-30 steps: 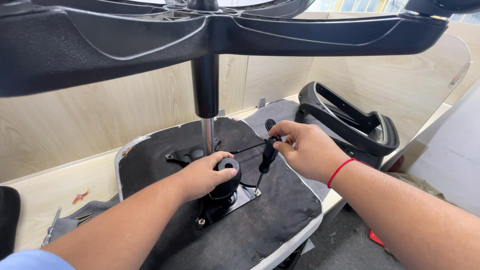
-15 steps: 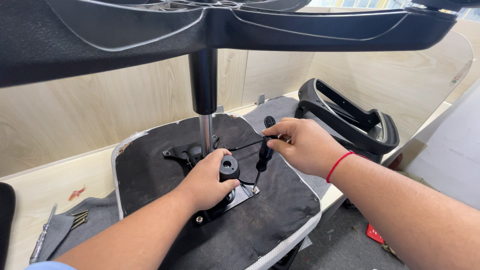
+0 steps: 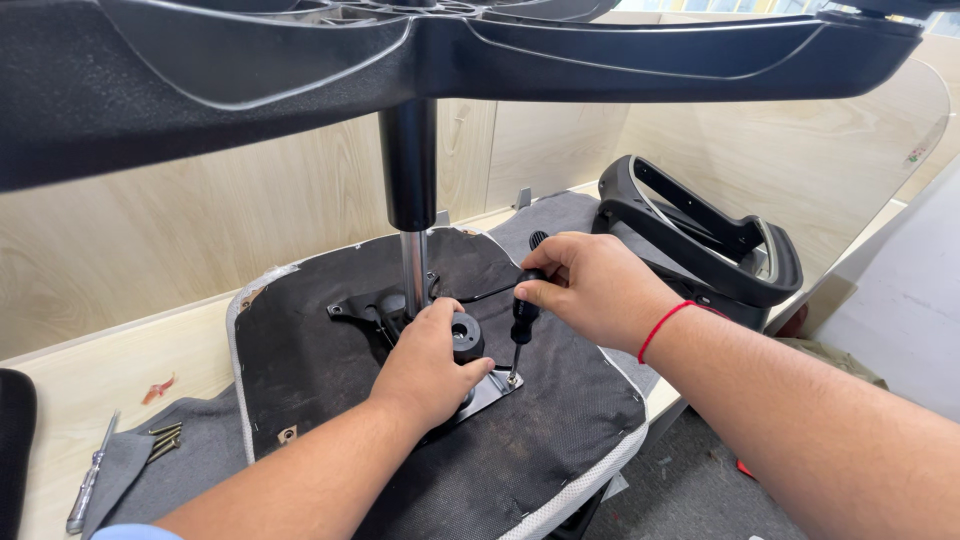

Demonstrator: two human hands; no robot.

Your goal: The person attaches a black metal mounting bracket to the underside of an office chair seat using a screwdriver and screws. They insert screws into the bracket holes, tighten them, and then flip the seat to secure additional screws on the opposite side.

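Upturned chair seat (image 3: 330, 360) lying underside-up on light wooden bench (image 3: 90, 375), dark fabric facing camera. Metal mechanism plate (image 3: 487, 388) mounted near centre of seat; gas cylinder (image 3: 414, 200) rising upright from it to star base (image 3: 420, 50) overhead.

Left hand (image 3: 425, 358) pressed flat-ish over mechanism plate, fingers curled loosely around round black knob (image 3: 466, 335), palm on plate; not clenched.

Right hand (image 3: 592, 288) closed around black handle of screwdriver (image 3: 522, 320), fingers wrapped tight, thumb on near side. Tool near vertical, tip touching corner of mechanism plate just right of left hand. Red string (image 3: 662, 328) around right wrist.

Black armrest frames (image 3: 700, 240) lying right of seat, beyond right hand. Grey cloth (image 3: 190, 450) left of seat, with loose screws (image 3: 165, 438) and second screwdriver (image 3: 92, 485) lying on it. Small red scrap (image 3: 157, 388) on bench left of seat.
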